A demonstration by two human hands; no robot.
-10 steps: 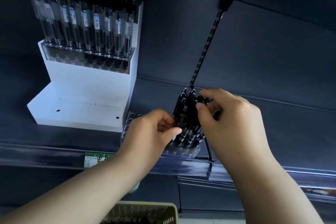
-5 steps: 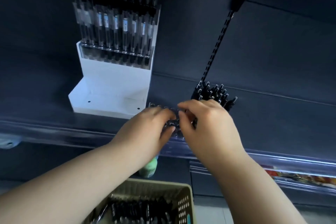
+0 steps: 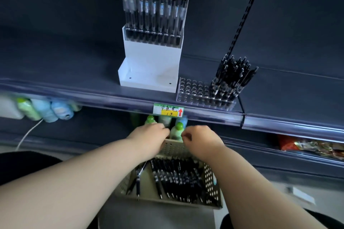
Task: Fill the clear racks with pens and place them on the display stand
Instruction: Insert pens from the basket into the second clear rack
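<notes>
1. Nearest me, the perforated basket [image 3: 210, 180] holds loose black pens [image 3: 176, 178] lying lengthwise. Any print on their barrels is too small to read.
2. Both forearms reach over it. My left hand [image 3: 149, 135] is above the far rim, back up, fingers bent down out of sight, so I cannot tell whether it holds anything.
3. My right hand [image 3: 199, 137] is level with it and close beside it, fingers curled in with nothing visible in them.
4. Just beyond the hands stand green-capped bottles [image 3: 176, 129].
5. On the shelf edge [image 3: 93, 96] a price tag [image 3: 168, 110] carries handwritten Chinese characters, what looks like "1.5" on yellow, and a red upward arrow.
6. On the shelf, the clear rack [image 3: 193, 91] has upright pens [image 3: 232, 76] in its right-hand holes only.
7. Just left of it, the white display stand [image 3: 150, 65] carries a filled rack [image 3: 154, 15] on its upper tier. The pen labels are unreadable.
</notes>
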